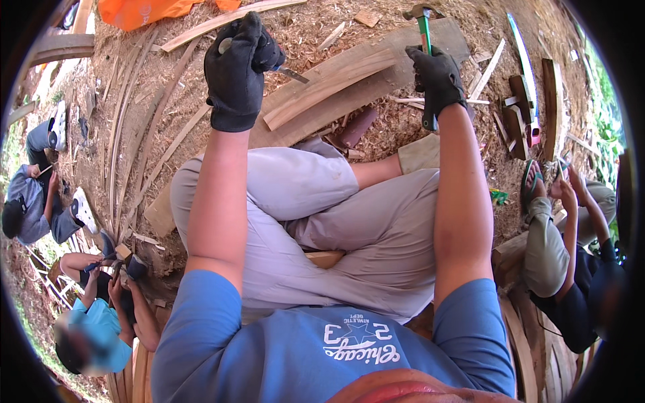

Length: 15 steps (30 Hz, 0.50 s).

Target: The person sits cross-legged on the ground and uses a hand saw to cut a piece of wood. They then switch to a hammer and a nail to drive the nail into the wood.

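My left hand [235, 80], in a black glove, is closed round the handle of a chisel [294, 75]. The chisel's flat metal blade points to the right, near the left part of a curved wooden piece [329, 91]; I cannot tell whether it touches. That piece lies on a wider board [440, 47] on the ground beyond my crossed legs. My right hand [438, 79], gloved too, grips a hammer [423, 25] by its green and black handle. The hammer's head is up at the far end, right of the curved piece and apart from the chisel.
Wood shavings and offcuts cover the ground. A handsaw [523, 57] and wooden blocks [516, 121] lie at the right, long thin strips [131, 127] at the left. An orange sheet [138, 12] is at the far left. Other people sit on both sides, two left and one right.
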Motion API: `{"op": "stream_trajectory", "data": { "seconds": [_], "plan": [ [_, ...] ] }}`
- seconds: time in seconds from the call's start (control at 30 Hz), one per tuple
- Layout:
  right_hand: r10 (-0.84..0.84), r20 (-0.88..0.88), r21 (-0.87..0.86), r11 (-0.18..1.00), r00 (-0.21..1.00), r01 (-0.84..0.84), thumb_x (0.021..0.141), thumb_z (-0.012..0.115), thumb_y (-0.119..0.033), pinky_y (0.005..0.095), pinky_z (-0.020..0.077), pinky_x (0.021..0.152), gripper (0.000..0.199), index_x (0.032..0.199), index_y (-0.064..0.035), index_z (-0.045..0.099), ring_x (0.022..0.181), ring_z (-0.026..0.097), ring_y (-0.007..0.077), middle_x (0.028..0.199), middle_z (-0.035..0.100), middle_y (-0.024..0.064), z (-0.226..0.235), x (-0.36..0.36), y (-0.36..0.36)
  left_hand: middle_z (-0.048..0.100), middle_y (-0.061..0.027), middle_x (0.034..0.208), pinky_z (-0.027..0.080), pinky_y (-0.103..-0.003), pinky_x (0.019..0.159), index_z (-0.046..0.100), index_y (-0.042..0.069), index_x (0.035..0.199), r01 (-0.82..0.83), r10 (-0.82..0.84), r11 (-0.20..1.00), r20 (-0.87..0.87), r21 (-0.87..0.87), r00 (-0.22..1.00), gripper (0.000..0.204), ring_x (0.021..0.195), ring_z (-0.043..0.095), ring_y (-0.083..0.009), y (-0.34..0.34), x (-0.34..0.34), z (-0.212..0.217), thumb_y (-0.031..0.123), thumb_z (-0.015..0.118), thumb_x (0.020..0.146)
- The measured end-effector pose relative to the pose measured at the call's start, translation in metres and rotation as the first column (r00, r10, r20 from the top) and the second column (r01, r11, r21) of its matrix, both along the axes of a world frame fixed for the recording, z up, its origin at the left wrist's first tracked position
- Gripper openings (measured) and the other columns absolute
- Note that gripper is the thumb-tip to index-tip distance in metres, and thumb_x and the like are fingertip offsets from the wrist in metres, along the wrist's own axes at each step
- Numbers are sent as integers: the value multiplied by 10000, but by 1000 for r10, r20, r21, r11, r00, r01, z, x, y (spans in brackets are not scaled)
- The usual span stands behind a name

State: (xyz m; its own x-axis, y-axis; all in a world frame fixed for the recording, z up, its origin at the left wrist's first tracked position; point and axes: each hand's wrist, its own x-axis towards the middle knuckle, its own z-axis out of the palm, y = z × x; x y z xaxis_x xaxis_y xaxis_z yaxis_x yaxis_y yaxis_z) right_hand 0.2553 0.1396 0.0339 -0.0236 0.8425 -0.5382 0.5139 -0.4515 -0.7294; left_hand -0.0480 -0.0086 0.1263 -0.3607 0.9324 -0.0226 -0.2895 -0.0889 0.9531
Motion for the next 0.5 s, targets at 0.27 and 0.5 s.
{"op": "stream_trajectory", "data": {
  "seconds": [0.27,0.5],
  "plan": [
    [-27,-45,1,1000,999,27,896,777,-381,345,553,571,386,1069,-37,747,608,653,153,714,672,49,12,2,3,291,17,654,379,-360,647,419,125,737,133,-126,985,-69,113,990,499,587,305,-141,60,56,42,433,501,1121],
    [5,-54,70,998,999,-1,883,760,-439,356,569,594,437,970,-11,740,621,698,181,710,693,79,16,3,1,425,48,630,356,-289,517,611,97,932,199,-234,950,124,241,964,208,513,400,-96,127,113,23,234,589,1086]
  ]
}}
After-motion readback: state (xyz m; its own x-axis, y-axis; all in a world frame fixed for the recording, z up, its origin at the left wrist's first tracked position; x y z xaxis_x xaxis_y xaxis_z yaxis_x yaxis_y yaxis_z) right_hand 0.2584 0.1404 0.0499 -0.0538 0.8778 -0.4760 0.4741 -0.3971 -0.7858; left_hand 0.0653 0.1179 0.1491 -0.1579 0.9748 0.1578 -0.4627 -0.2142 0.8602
